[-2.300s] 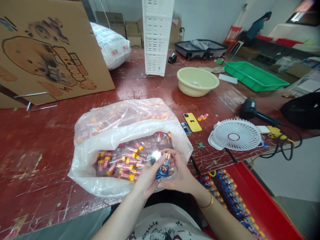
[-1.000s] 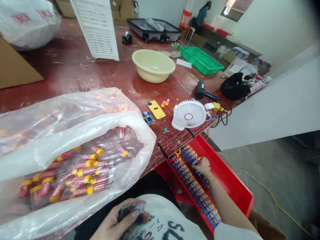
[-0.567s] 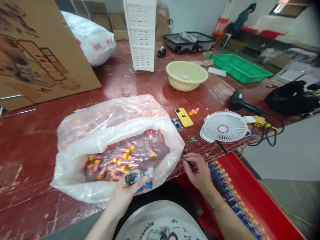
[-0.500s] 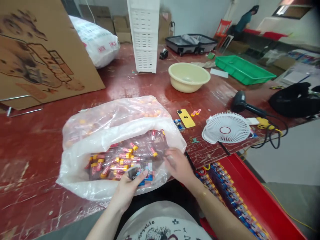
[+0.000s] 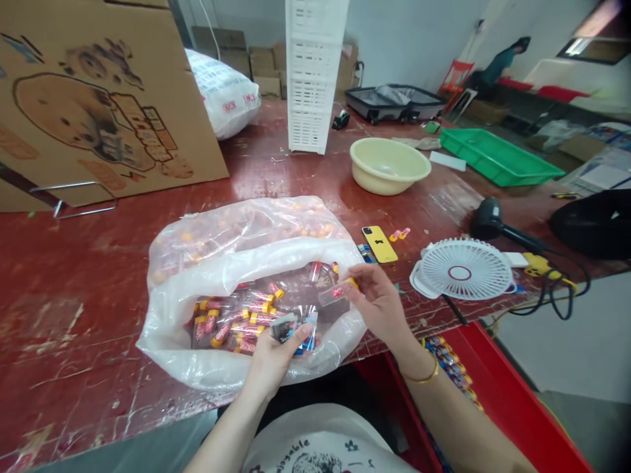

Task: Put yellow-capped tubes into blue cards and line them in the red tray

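A large clear plastic bag [image 5: 227, 263] lies open on the red table, with several small red tubes with yellow caps [image 5: 246, 322] inside. Over its near edge, my left hand [image 5: 280, 348] is closed on small blue printed packets [image 5: 306, 334], the thumb on top. My right hand [image 5: 377, 299], at the bag's right side, pinches one clear tube with a yellow cap [image 5: 338, 290] by the cap end, above the opening.
To the right lie a yellow phone [image 5: 379, 244], two small tubes [image 5: 399, 234], a white fan [image 5: 463, 269] and a black hair dryer [image 5: 488, 220]. Behind are a cream basin [image 5: 389, 167], a green tray [image 5: 497, 157] and a cardboard box [image 5: 113, 105]. A red bin [image 5: 513, 387] stands below right.
My right hand has come up from the bag's right edge and now holds a capped tube. My left hand still grips the packets. The view has shifted, so things appear further right.
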Tool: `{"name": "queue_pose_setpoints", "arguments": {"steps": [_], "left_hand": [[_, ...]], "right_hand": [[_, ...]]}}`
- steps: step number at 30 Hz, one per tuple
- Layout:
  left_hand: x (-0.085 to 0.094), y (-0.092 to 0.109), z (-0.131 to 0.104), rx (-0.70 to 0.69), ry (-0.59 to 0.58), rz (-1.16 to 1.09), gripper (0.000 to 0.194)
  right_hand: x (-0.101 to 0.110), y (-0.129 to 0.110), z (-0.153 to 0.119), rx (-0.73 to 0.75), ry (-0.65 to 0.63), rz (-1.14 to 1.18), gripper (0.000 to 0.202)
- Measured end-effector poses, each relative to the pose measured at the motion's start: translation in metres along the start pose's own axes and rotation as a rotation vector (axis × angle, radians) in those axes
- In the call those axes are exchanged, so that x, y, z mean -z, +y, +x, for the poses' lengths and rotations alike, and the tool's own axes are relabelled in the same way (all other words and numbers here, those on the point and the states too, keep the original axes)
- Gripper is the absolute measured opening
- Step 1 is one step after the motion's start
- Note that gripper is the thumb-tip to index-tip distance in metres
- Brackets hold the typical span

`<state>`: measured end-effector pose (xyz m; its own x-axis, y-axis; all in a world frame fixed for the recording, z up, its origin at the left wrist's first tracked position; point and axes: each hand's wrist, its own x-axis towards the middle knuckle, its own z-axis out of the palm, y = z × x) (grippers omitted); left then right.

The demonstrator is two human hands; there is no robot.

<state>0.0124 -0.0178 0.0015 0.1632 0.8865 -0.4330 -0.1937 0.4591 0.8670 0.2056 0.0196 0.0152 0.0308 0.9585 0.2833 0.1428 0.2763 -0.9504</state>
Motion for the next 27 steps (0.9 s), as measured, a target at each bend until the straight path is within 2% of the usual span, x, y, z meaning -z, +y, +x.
{"name": "queue_pose_setpoints", "arguments": {"steps": [3,12,17,20,23,25,27], "left_hand": [[-0.006,0.001,-0.001,0.008,-0.035,0.023,0.032],[-0.005,-0.005,0.002,-0.130,-0.046,0.084,0.033],[-0.005,-0.005,0.005,-0.132,-0.003,0.142,0.032],[-0.007,-0.004,0.004,-0.112,0.003,0.152,0.034],[-0.012,-0.002,0.001,-0.065,-0.015,0.089,0.031],[-0.017,0.000,-0.001,0.011,-0.041,-0.018,0.029],[-0.022,0.002,-0.001,0.123,-0.043,-0.160,0.031]], "right_hand": [[0.008,-0.015,0.003,0.032,0.005,0.064,0.020],[0.004,-0.033,0.011,0.252,-0.151,-0.207,0.012],[0.001,-0.039,0.010,0.283,-0.210,-0.255,0.011],[-0.003,-0.034,0.011,0.212,-0.213,-0.238,0.013],[-0.010,-0.020,0.012,0.024,-0.196,-0.107,0.020],[-0.013,-0.009,0.009,-0.123,-0.194,0.040,0.025],[-0.017,-0.001,0.000,-0.200,-0.224,0.160,0.028]]}}
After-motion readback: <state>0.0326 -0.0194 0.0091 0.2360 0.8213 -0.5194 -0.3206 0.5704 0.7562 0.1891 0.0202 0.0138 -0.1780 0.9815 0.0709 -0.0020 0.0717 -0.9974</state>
